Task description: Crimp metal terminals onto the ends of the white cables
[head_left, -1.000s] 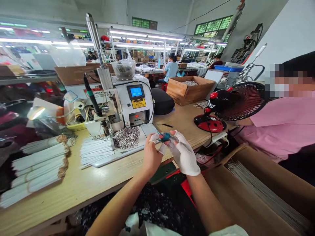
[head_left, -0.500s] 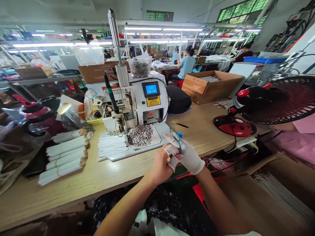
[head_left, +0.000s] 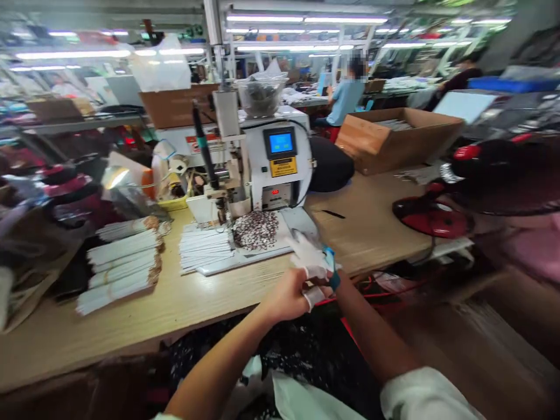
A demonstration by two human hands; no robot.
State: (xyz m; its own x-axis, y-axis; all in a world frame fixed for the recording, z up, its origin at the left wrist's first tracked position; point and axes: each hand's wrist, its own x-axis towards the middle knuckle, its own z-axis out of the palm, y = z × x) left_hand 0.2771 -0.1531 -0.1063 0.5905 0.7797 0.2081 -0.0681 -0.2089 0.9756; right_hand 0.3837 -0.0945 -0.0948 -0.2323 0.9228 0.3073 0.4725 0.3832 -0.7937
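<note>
Pinching a small blue tool (head_left: 330, 265), the gloved right hand (head_left: 312, 259) touches the left hand (head_left: 286, 297), whose grip I cannot tell.

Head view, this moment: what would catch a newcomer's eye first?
The two hands meet at the table's near edge: the white-gloved right hand holds a small blue tool, and the bare left hand touches it. Just behind stands a white machine with a lit blue screen, a heap of small dark parts at its foot. Bundles of white sticks lie to the left on the wooden table.
</note>
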